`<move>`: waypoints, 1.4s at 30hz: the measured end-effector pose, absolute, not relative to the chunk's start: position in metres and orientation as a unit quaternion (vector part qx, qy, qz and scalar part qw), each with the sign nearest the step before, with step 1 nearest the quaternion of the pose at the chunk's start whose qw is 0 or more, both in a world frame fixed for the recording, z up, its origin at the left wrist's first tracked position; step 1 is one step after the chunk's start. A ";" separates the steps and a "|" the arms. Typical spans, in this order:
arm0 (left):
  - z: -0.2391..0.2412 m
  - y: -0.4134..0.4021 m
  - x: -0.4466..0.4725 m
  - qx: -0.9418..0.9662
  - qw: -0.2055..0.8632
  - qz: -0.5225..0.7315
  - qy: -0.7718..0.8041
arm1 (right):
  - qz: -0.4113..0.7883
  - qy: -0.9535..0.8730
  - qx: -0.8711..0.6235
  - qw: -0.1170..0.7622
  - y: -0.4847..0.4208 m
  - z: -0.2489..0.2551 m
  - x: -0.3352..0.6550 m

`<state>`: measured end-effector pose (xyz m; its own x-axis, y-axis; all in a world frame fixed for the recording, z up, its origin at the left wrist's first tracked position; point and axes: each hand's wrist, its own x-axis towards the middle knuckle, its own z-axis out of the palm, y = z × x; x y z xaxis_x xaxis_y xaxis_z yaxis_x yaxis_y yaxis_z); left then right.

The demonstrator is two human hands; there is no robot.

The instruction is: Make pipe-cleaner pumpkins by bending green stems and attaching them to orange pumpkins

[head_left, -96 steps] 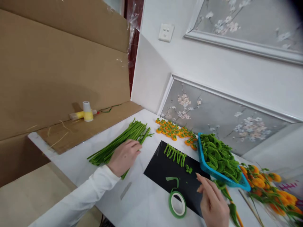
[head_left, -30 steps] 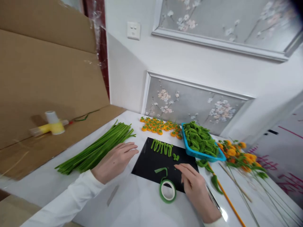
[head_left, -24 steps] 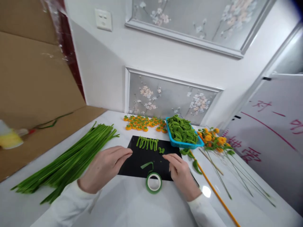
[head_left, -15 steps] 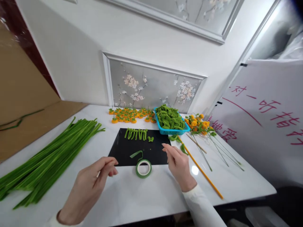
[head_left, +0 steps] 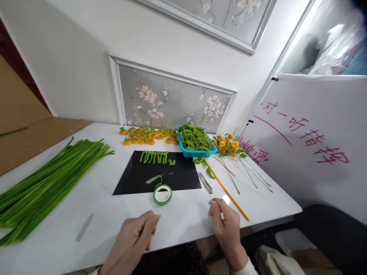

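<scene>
"Looking down at the white tabletop (head_left: 183, 215), where do you find the two hands?"

"Both at its front edge. The left hand (head_left: 130, 240) has its fingers curled in, thumb against the forefinger; the right hand (head_left: 228, 223) makes a loose fist. Nothing shows in either grip, but the palms are hidden, so I can't tell for certain."

"And what lies closest to them?"

"A round roll of green tape with a white core (head_left: 162, 203), flat near the middle of the front edge, just beyond the left hand. Its loose end trails onto a flat black sheet (head_left: 180, 181). Beyond the right hand, beside that sheet's right edge, is a slim craft knife (head_left: 205, 182); a long orange rod (head_left: 229, 193) slants past the same hand toward the front edge."

"Anything on the sheet?"

"A row of short, fuzzy green strips (head_left: 154, 157) by its back edge, with a small green leafy piece (head_left: 171, 162) at the row's right end."

"And further out?"

"Long green stems (head_left: 57, 183) in a heap on the left side, small orange pieces with green tops (head_left: 143, 135) along the back edge, and a blue plastic basket (head_left: 197, 153) right of them, piled with fuzzy green leaves (head_left: 195, 139)."
</scene>
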<state>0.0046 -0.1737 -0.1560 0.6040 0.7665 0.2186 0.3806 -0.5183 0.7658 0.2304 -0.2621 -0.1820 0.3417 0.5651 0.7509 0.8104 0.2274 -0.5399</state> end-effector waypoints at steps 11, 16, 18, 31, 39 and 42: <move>-0.165 -0.149 0.005 0.742 0.389 0.333 0.433 | 0.016 -0.526 -0.686 0.503 -0.244 -0.199 0.235; -0.168 -0.143 0.010 0.775 0.282 0.380 0.419 | 0.019 -0.518 -0.692 0.502 -0.243 -0.203 0.235; -0.165 -0.141 0.013 0.777 0.261 0.371 0.437 | 0.024 -0.520 -0.698 0.492 -0.243 -0.203 0.235; -0.150 -0.108 0.036 0.797 0.178 0.299 0.495 | 0.008 -0.530 -0.712 0.461 -0.240 -0.194 0.230; -0.152 -0.120 0.023 0.800 0.280 0.311 0.430 | 0.072 -0.522 -0.704 0.476 -0.239 -0.191 0.221; -0.151 -0.127 0.021 0.798 0.293 0.328 0.412 | 0.109 -0.549 -0.657 0.505 -0.231 -0.182 0.210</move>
<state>0.0209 -0.1265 -0.1506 0.4463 0.8492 0.2822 0.4655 -0.4897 0.7372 0.2101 -0.2305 -0.1817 0.3731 0.8314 0.4117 0.6116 0.1133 -0.7830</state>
